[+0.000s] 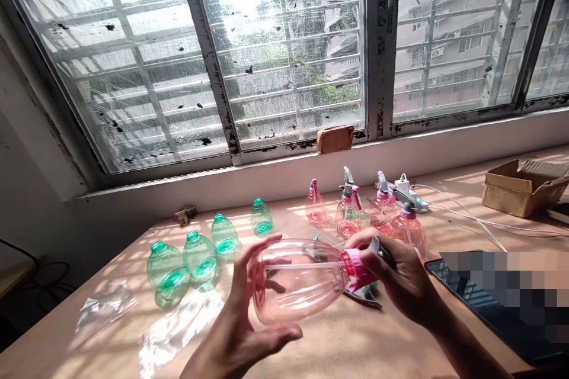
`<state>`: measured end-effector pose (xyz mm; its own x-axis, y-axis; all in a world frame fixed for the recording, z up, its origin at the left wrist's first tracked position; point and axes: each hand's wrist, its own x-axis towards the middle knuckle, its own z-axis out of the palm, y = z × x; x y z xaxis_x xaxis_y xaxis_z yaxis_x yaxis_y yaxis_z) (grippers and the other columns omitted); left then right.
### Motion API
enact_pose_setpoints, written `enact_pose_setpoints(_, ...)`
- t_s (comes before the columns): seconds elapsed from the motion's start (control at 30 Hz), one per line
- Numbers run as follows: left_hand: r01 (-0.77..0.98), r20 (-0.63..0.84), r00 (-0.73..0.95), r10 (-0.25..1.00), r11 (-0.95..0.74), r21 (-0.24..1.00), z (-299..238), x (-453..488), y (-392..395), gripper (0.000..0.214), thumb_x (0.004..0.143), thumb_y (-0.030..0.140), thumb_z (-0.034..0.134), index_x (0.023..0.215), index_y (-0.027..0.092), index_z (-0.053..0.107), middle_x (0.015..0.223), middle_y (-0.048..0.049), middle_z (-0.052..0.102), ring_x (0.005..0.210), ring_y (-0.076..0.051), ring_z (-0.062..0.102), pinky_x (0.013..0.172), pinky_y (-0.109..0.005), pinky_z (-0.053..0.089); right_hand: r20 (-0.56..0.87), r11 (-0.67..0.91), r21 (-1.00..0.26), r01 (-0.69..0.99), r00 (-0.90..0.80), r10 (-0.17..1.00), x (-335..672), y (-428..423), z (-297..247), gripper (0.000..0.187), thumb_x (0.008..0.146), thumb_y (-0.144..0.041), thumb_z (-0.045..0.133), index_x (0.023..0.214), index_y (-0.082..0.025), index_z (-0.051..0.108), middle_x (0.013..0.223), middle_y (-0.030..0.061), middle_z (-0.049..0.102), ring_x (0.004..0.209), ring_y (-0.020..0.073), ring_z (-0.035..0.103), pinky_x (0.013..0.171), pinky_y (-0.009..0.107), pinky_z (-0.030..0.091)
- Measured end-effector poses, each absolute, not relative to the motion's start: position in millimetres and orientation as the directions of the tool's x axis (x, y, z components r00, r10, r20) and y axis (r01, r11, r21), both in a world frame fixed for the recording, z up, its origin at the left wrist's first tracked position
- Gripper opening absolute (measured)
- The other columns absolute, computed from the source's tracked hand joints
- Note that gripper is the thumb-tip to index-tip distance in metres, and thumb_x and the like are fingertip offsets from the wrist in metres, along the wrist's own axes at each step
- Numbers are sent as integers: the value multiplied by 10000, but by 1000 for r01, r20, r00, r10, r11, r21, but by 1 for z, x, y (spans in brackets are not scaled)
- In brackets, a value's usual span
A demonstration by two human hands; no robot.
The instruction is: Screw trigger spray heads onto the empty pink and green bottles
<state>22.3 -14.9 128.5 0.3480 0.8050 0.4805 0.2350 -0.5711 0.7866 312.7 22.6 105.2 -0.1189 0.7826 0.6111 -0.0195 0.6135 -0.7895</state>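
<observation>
A clear pink spray bottle lies sideways in the air above the table, between my two hands. My left hand cups its rounded body from below and behind, fingers wrapped around it. My right hand is closed over the pink collar and grey spray head at the bottle's neck. Behind them stand several pink bottles with spray heads. Several green bottles without heads stand to the left.
Crumpled clear plastic bags lie on the wooden table at front left. A cardboard box sits at the right, white cables run from a power strip, and a dark tablet lies beside my right arm. A window runs behind.
</observation>
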Motion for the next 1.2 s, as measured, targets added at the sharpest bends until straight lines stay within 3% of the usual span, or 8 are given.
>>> enact_pose_setpoints(0.13, 447, 579, 460, 673, -739, 503, 129, 25, -19, 820, 932, 243, 839, 1555, 527, 389, 1812, -69, 275, 1687, -402, 229, 1270, -632, 403, 326, 289, -939, -185, -219, 920, 308, 28, 111, 512, 984, -671, 692, 781, -209, 608, 576, -46, 641, 453, 137, 673, 444, 214, 579)
enact_pose_setpoints(0.23, 399, 545, 422, 724, -688, 606, 126, 28, -17, 1072, 816, 582, 897, 1659, 571, 234, 1857, -64, 135, 1700, -463, 119, 1273, -730, 342, 474, 469, -881, -68, -112, 873, 311, 26, 108, 440, 1025, -595, 680, 806, -214, 659, 592, -37, 674, 456, 138, 684, 445, 211, 565)
enact_pose_setpoints(0.43, -87, 301, 226, 926, -289, 953, 116, 39, -3, 904, 892, 917, 462, 1632, 399, 420, 1735, -148, 433, 1442, -461, 606, 1084, -620, 582, 989, 874, -46, 483, -102, 108, 309, 11, 111, 195, 1119, -409, 580, 1098, -269, 715, 676, 16, 806, 564, 207, 777, 552, 303, 612)
enact_pose_setpoints(0.57, -191, 240, 285, 928, -191, 963, 121, 48, 6, 808, 926, 848, 554, 1487, 267, 584, 1480, -199, 673, 1127, -381, 768, 662, -377, 673, 976, 860, 96, 500, -218, 17, 304, 12, 111, 220, 1149, -374, 471, 1265, -269, 626, 567, -25, 729, 467, 211, 723, 474, 317, 575)
enact_pose_setpoints(0.77, -152, 464, 147, 873, -444, 883, 124, 55, -4, 892, 783, 740, 840, 1505, 330, 516, 1326, -121, 717, 1046, -332, 765, 682, -340, 642, 911, 871, -409, 272, 71, 406, 296, 14, 96, 275, 1117, -472, 564, 1042, -284, 751, 671, -14, 760, 509, 174, 724, 504, 266, 565)
enact_pose_setpoints(0.93, 5, 627, 203, 752, -641, 768, 130, 34, -21, 881, 842, 606, 866, 1592, 479, 422, 1650, -109, 501, 1243, -396, 718, 900, -469, 663, 655, 657, -749, -89, 52, 754, 288, 3, 101, 339, 1073, -537, 620, 982, -255, 784, 572, -45, 628, 431, 137, 617, 420, 217, 475)
enact_pose_setpoints(1.1, -31, 417, 408, 812, -444, 895, 143, 14, -21, 1002, 701, 807, 851, 1583, 487, 499, 1801, -62, 338, 1476, -497, 531, 1102, -629, 576, 960, 922, -219, 319, -97, 261, 294, -8, 91, 245, 1122, -426, 558, 1255, -309, 727, 665, -7, 747, 528, 201, 718, 552, 307, 562)
enact_pose_setpoints(1.2, -156, 323, 279, 904, -289, 945, 146, 23, -15, 829, 826, 884, 652, 1441, 330, 695, 1685, -129, 521, 1383, -453, 598, 952, -536, 651, 946, 925, 23, 379, -308, 102, 292, -11, 85, 468, 1152, -458, 476, 1564, -248, 548, 674, 19, 769, 681, 260, 807, 685, 371, 636)
